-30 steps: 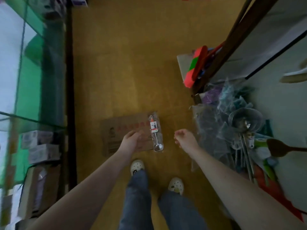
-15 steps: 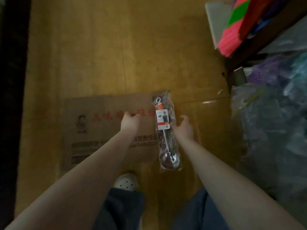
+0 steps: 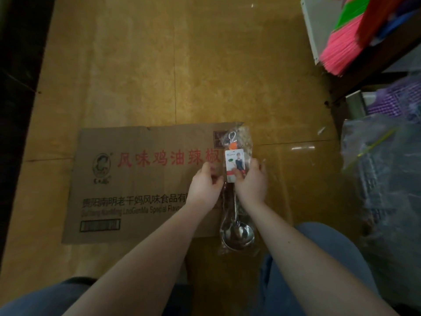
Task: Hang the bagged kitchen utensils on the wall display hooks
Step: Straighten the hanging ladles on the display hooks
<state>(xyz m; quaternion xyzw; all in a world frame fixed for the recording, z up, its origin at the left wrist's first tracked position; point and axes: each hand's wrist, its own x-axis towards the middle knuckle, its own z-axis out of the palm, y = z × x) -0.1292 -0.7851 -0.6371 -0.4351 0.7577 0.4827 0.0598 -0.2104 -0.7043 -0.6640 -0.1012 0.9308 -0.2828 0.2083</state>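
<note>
**Both hands close on the ladle**

Half a second ago your hands only flanked the bagged ladle. Now your right hand grips it at the label and your left hand curls against its other edge, grip unclear. It lies between them on the cardboard, apparently not yet lifted for hanging.

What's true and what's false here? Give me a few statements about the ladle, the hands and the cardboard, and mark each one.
1. The bagged ladle hangs on a wall hook. False: it lies partly on the cardboard and partly on the floor.
2. The ladle's bowl points toward the person. True.
3. The right hand holds the ladle at its white label. True.
4. The cardboard is a closed box standing upright. False: it is a flattened sheet lying on the floor.
5. Pink broom bristles show at the upper right. True.
</note>
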